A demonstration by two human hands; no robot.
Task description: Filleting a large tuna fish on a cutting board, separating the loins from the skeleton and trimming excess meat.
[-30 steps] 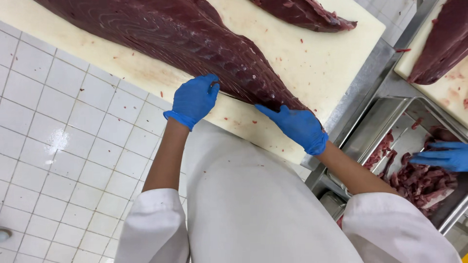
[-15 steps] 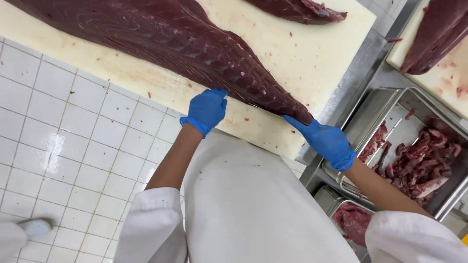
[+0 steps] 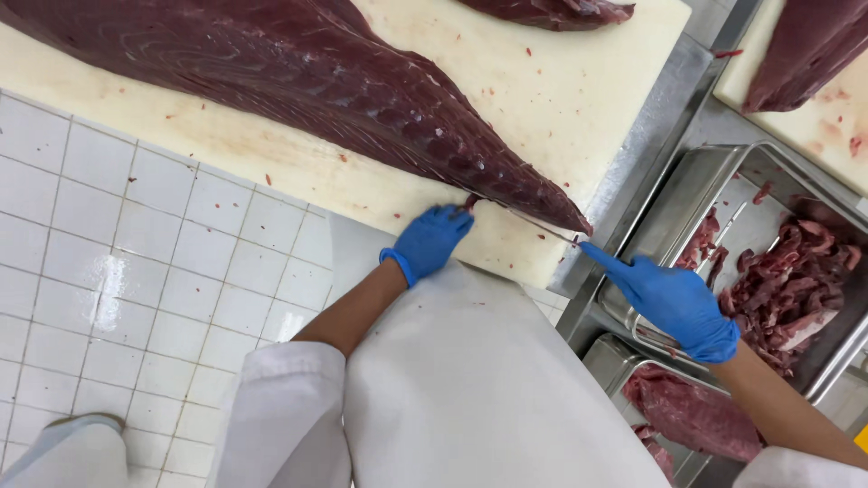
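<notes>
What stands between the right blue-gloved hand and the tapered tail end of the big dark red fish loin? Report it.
Nothing visible. The right hand points its index finger at the loin's tail tip on the white cutting board, with only a thin strip, seemingly a blade, bridging the gap. The left hand touches the loin's lower edge.

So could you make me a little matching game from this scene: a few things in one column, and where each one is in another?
Things:
1. left hand
2. right hand
3. meat scraps
4. long dark red loin

Places:
A. inside the steel tray
B. stretched across the white cutting board
C. at the loin's lower edge
D. beyond the loin's pointed tip, over the tray

Pairs: 1-C, 2-D, 3-A, 4-B
</notes>
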